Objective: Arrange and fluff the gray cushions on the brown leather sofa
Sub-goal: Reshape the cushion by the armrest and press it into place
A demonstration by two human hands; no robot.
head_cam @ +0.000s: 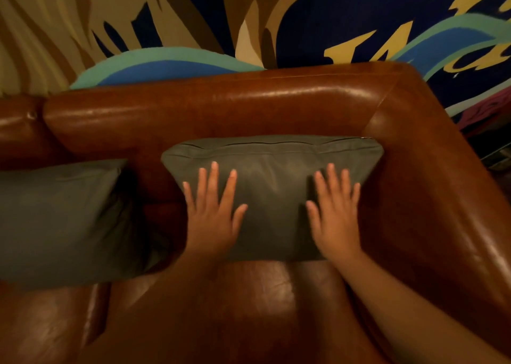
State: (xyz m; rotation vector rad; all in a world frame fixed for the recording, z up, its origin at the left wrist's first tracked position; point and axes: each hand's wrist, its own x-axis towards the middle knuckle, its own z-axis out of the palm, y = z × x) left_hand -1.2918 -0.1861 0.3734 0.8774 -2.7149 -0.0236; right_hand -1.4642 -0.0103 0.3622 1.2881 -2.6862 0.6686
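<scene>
A gray cushion (273, 192) stands against the backrest of the brown leather sofa (221, 109), tucked into the right corner with its zipper edge up. My left hand (213, 211) lies flat on the cushion's left half with fingers spread. My right hand (336, 211) presses flat on its right half, fingers straight. A second gray cushion (63, 219) leans against the backrest further left, touched by neither hand.
The sofa's right armrest (442, 211) runs along the cushion's right side. Bare seat leather (221, 308) lies in front of the cushions. A painted wall mural (249, 17) rises behind the backrest.
</scene>
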